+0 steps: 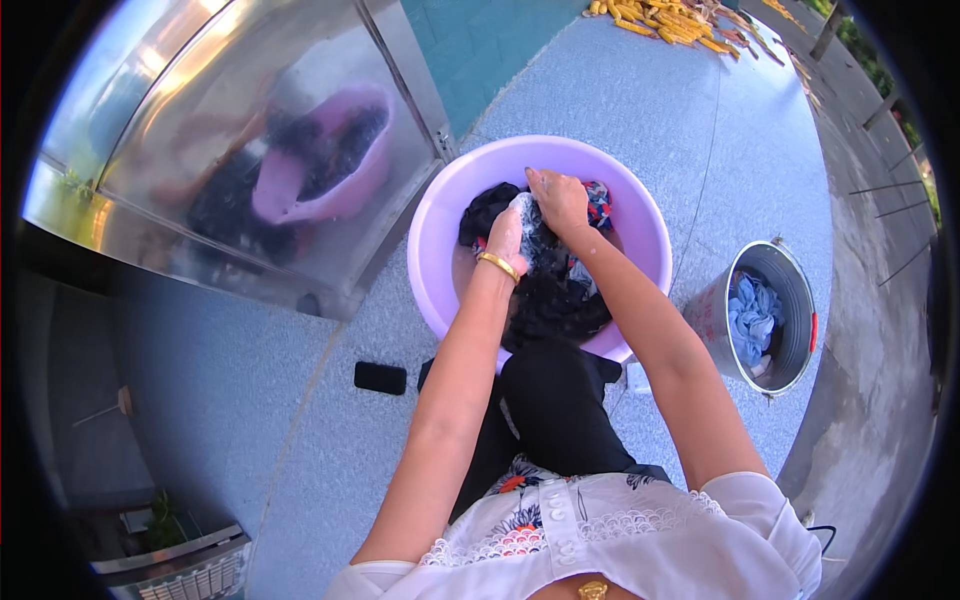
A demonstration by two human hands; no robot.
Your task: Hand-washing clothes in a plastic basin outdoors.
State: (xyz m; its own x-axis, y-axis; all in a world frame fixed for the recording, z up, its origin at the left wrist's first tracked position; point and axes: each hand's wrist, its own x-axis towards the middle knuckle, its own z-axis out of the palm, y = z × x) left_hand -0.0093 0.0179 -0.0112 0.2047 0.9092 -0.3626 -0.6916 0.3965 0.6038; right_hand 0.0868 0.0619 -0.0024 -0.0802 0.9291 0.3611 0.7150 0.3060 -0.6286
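A round purple plastic basin stands before me on the floor, with wet dark clothes and a piece of patterned red, white and blue cloth in it. Inside the basin, my left hand, with a gold bangle at the wrist, is closed on a dark garment covered in white suds. My right hand lies on the same garment at its upper right, fingers bent over it; its fingertips are partly hidden. Both hands are close together over the clothes.
A metal bucket holding light blue cloth stands at the right. A black phone lies on the speckled floor left of my knees. A shiny metal cabinet is at the upper left. Corn cobs lie at the top; a basket is lower left.
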